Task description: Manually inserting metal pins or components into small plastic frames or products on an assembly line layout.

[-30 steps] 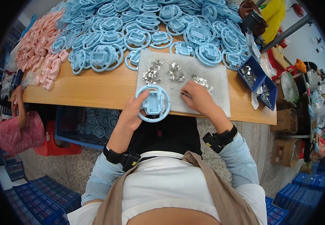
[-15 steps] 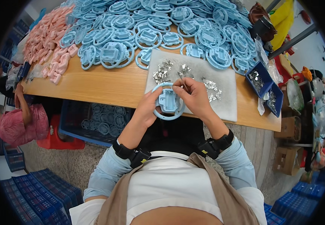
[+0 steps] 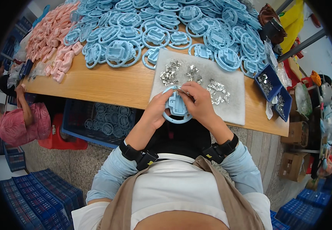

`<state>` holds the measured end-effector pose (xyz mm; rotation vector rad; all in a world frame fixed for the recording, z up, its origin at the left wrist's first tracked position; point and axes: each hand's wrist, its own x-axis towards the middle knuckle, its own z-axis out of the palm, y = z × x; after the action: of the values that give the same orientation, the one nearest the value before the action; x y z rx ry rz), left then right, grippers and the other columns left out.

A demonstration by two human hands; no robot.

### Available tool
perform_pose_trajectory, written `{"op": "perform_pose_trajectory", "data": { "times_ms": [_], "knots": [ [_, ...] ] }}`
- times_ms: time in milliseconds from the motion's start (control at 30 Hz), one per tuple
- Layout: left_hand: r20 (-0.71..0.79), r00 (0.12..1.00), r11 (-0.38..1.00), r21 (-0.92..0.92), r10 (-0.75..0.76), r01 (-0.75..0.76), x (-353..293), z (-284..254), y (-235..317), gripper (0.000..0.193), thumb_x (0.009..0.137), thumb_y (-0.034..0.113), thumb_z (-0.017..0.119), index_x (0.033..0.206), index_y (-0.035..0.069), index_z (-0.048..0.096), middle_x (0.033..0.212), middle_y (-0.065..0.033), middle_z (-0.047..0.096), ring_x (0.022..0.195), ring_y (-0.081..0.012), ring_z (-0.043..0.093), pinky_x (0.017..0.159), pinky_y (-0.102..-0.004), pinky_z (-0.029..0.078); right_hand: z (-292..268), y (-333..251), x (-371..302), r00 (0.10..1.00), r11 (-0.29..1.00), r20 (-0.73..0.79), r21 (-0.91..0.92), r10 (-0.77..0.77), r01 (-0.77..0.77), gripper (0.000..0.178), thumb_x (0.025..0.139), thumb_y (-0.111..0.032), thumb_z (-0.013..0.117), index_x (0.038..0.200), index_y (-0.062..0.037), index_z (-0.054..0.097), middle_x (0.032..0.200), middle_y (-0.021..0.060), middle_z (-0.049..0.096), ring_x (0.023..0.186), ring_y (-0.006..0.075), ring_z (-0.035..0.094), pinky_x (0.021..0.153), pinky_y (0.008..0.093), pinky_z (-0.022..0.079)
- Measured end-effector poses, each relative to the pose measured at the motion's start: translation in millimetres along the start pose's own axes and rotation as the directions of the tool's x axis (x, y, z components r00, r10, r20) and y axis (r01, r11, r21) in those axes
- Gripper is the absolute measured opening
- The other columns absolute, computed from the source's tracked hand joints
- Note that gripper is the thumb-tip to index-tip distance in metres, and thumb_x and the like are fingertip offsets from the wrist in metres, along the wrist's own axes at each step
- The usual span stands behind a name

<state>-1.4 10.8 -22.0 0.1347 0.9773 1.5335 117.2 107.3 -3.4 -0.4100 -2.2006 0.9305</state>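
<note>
My left hand (image 3: 155, 110) is closed on the left rim of a light-blue round plastic part (image 3: 178, 105), a ring with a boxy recessed housing across its middle. The part is held up at the near edge of a pale fibrous pad (image 3: 233, 113). At the top of the ring, my right hand (image 3: 200, 102) is pinched, thumb and forefinger together against the rim. What sits between those fingertips is too small and covered to make out. Just beyond the hands, small shiny metal pieces (image 3: 170, 73) lie on the pad in several loose heaps.
A large heap of matching blue parts (image 3: 156, 36) covers the table's far side, with pink plastic pieces (image 3: 64, 61) at left. Two blue bins (image 3: 282, 105) of metal pieces stand at right. Below the table edge, a blue crate (image 3: 74, 122) holds more parts. Another person sits at far left.
My right hand has brought its pinched fingers down onto the ring's top; the thin metal thing seen in them earlier is now mostly hidden. The blue part has tilted and shifted slightly right.
</note>
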Motion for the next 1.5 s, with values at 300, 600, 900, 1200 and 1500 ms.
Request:
{"op": "perform_pose_trajectory", "data": {
  "times_ms": [300, 600, 900, 1200, 1500],
  "knots": [
    [0.017, 1.000, 0.999, 0.030, 0.022, -0.022, 0.0, -0.5, -0.5, 0.024, 0.093, 0.023, 0.045, 0.108, 0.006, 0.054, 0.093, -0.0029, 0.059, 0.082, -0.0115, 0.059, 0.071, -0.0280, 0.051, -0.9, -6.5, -0.9, 1.000, 0.999, 0.008, -0.033, -0.025, 0.025, 0.016, 0.074, 0.004, 0.057, 0.089, -0.0003, 0.057, 0.089, 0.0111, 0.057, 0.075, 0.0294, 0.060, 0.064, 0.0332, 0.049],
    [0.004, 1.000, 1.000, -0.011, 0.008, -0.008, 2.3, -3.3, -2.0, 0.023, 0.093, 0.022, 0.044, 0.105, 0.006, 0.053, 0.092, -0.0028, 0.059, 0.082, -0.0110, 0.059, 0.070, -0.0280, 0.051, 3.7, -3.7, -1.5, 0.995, 0.985, 0.010, -0.135, -0.104, 0.105, 0.015, 0.073, 0.003, 0.060, 0.087, -0.0012, 0.059, 0.089, 0.0105, 0.057, 0.070, 0.0263, 0.060, 0.059, 0.0316, 0.048],
    [0.000, 1.000, 1.000, -0.009, 0.020, -0.020, 1.9, -0.6, -1.2, 0.026, 0.094, 0.023, 0.043, 0.109, 0.004, 0.052, 0.095, -0.0053, 0.059, 0.084, -0.0126, 0.060, 0.069, -0.0281, 0.052, -2.6, -4.5, -12.8, 0.989, 0.939, 0.099, -0.314, -0.113, 0.139, 0.027, 0.074, -0.010, 0.064, 0.100, -0.0091, 0.060, 0.092, 0.0065, 0.053, 0.061, 0.0232, 0.059, 0.051, 0.0325, 0.047],
    [-0.020, 1.000, 0.995, -0.095, 0.022, -0.024, 7.9, -5.2, -5.2, 0.028, 0.096, 0.023, 0.038, 0.110, 0.003, 0.051, 0.099, -0.0070, 0.059, 0.086, -0.0163, 0.061, 0.070, -0.0317, 0.053, -19.3, -24.4, -20.5, 0.928, 0.873, 0.237, -0.463, 0.289, -0.154, 0.050, 0.087, -0.035, 0.050, 0.133, -0.0179, 0.039, 0.080, 0.0120, 0.055, 0.063, 0.0290, 0.058, 0.055, 0.0378, 0.045],
    [-0.038, 0.999, 0.999, -0.048, 0.020, -0.022, 4.3, -3.3, -3.7, 0.028, 0.096, 0.023, 0.038, 0.112, 0.004, 0.051, 0.099, -0.0065, 0.059, 0.087, -0.0158, 0.060, 0.069, -0.0327, 0.053, -13.3, -22.3, -24.5, 0.971, 0.821, 0.227, -0.567, 0.071, 0.073, 0.051, 0.070, -0.004, 0.057, 0.119, -0.0150, 0.051, 0.076, 0.0077, 0.053, 0.065, 0.0257, 0.058, 0.053, 0.0351, 0.047]
  ]
}}
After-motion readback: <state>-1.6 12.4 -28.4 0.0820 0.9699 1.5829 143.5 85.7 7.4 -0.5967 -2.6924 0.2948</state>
